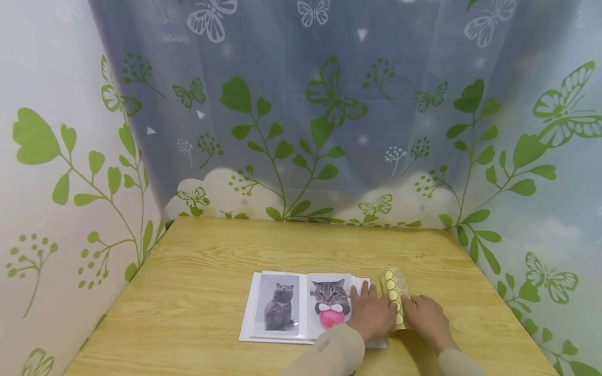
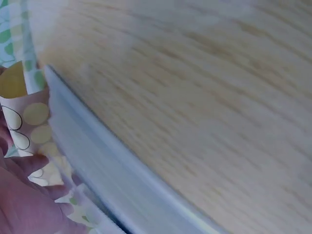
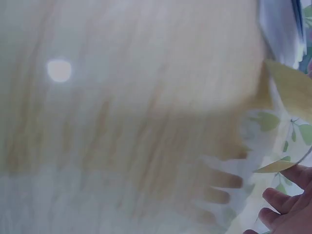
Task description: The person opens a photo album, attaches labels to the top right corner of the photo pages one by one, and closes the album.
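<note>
An open photo album [image 1: 246, 318] lies on the table, with a grey cat picture [image 1: 278, 308] on its left page. My left hand [image 1: 371, 313] lies over the right page, fingers extended, its thumb at the edge of a sheet of round yellow stickers [image 1: 392, 295]. The right hand [image 1: 427, 318] pinches that sheet along its right side. The sheet curls upright beside the album; its dots show in the left wrist view, while the right wrist view shows its plain back [image 3: 292, 92]. The left hand partly covers the tabby cat picture [image 1: 329, 297].
The wood-grain table [image 1: 188, 292] extends around the album. Patterned curtains with leaves and butterflies hang behind the table [image 1: 282, 130] and along both sides. In the left wrist view, the album's pale edge [image 2: 122, 165] crosses close to the camera.
</note>
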{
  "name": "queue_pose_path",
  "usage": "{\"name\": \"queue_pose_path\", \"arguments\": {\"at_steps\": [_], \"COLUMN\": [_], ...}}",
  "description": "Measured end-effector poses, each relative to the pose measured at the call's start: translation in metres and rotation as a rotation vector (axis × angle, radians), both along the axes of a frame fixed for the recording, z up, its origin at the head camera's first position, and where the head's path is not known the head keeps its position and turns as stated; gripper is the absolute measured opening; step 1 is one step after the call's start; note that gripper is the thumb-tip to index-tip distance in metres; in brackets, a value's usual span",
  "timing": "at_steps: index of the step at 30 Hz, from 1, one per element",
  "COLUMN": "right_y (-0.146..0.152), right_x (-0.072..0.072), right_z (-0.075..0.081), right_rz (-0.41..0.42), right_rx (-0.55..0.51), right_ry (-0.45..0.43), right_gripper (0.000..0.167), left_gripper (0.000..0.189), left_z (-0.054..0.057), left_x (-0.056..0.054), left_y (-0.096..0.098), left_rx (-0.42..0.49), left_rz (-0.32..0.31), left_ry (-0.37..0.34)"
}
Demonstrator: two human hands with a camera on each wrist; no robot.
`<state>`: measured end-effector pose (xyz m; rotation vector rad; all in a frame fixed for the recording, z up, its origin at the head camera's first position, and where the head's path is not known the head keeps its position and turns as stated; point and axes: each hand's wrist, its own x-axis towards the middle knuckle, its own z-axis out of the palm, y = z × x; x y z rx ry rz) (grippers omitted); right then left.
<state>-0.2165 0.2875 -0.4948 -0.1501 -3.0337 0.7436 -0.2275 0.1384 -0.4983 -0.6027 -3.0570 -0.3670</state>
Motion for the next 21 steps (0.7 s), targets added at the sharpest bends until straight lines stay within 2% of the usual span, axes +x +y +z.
{"name": "queue_pose_path", "arguments": {"at_steps": [4,10,14,17,21], "right_y": [-0.004,-0.009,-0.016,-0.024,-0.033], "right_x": [-0.001,0.0,-0.001,-0.003,-0.007], "right_z": [0.006,0.016,0.021,0.025,0.027], "right_rz": [-0.019,-0.052,-0.077,-0.068,-0.078], "right_rx": [-0.143,-0.332,-0.425,-0.451,-0.503], "right_ry": [-0.005,-0.065,-0.066,-0.059,-0.034], "right_gripper": [0.051,0.066,0.071,0.077,0.074], "left_gripper": [0.047,0.048,0.051,0.053,0.056], "left_z": [0.006,0.015,0.02,0.023,0.026], "left_x": [0.0,-0.001,-0.007,-0.011,-0.013], "left_y": [0.0,-0.006,-0.019,-0.032,-0.048], "left_rx": [0.063,0.225,0.37,0.473,0.584], "left_rz": [-0.017,-0.043,-0.08,-0.095,-0.105], "left_ry": [-0.02,-0.043,-0.11,-0.173,-0.25]}}
